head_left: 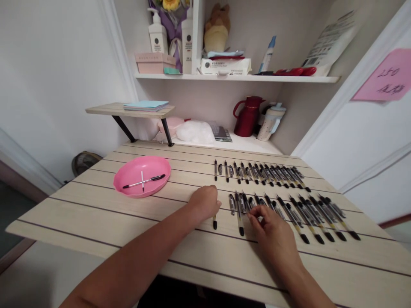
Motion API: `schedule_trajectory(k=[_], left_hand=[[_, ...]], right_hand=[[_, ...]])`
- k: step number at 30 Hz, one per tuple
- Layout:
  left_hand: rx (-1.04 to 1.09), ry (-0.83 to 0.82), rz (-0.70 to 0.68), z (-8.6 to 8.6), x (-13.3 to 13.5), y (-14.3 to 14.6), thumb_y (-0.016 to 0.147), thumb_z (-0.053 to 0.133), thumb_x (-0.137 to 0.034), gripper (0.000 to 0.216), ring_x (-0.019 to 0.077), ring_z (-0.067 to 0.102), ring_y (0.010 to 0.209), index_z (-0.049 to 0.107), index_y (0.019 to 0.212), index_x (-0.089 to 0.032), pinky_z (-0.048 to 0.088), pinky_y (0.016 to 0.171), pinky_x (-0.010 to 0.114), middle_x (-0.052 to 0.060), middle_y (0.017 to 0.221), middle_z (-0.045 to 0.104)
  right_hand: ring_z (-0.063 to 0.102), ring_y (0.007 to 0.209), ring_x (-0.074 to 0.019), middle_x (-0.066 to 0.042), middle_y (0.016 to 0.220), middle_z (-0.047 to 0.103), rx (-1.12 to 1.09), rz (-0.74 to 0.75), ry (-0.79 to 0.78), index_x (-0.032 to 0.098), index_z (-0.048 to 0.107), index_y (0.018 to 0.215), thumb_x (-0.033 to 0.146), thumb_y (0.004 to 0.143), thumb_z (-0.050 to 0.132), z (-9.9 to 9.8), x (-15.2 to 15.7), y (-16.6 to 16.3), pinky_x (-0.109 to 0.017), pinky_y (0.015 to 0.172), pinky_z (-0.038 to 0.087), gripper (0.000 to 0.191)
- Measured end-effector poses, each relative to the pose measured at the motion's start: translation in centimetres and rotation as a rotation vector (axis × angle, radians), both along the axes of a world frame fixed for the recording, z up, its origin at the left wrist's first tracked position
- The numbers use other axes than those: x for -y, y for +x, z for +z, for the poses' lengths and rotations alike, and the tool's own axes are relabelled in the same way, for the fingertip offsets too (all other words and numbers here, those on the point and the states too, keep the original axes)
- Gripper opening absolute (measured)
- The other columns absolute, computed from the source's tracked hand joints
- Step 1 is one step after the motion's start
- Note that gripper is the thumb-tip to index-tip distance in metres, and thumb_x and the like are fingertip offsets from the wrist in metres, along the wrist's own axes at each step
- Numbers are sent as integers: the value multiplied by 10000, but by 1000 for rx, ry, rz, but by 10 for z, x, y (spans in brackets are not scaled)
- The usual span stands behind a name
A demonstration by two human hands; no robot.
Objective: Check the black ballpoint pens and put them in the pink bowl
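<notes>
- Two bare hands work over a pale wooden desk (105, 222) with dark stripes, seen from the wearer's head.
- The left hand (204, 202) is curled, knuckles up, over a pen (215, 223) whose black end pokes out toward the wearer; whether the fingers grip it cannot be told.
- The right hand (272, 226) is bent, thumb and forefinger drawn close together at the front row, near its left end; what, if anything, they pinch is unclear.
- That front row (240, 216) holds pens with short dark pieces among them, partly hidden by the right hand.
- Behind it lies a similar back row (226, 171), closely packed toward the right.
- To the left sits a pink tray (119, 177); inside, a black-and-clear pen (157, 177) crosses a short white stick (142, 176).
- Beyond the desk stand a dark red jug (248, 117) and a pale tumbler (269, 124), beneath a white shelf (237, 78).
</notes>
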State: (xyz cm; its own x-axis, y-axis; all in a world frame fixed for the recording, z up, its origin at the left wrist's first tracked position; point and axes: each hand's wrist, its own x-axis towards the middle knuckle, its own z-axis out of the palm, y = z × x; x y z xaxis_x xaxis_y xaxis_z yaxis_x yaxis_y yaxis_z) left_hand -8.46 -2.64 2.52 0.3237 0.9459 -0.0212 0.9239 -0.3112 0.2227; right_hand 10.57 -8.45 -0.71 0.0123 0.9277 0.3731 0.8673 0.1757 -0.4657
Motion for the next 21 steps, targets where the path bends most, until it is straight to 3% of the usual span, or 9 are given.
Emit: schedule_trajectory(k=[10, 21], left_hand=[[9, 31, -46, -15, -4, 20, 752, 472, -291, 209, 221, 594, 851, 575, 873, -156, 456, 726, 305, 111, 903, 632], [52, 57, -69, -6, -6, 24, 779, 421, -292, 270, 211, 572, 892, 565, 965, -160, 438, 756, 300, 111, 952, 627]], right_hand=[[532, 594, -159, -13, 723, 598, 10, -3, 5, 224, 512, 763, 266, 779, 428, 2, 1, 2, -257, 547, 339, 95], [551, 601, -163, -15, 717, 610, 13, -3, 21, 221, 516, 756, 246, 775, 421, 0, 1, 5, -258, 543, 342, 101]])
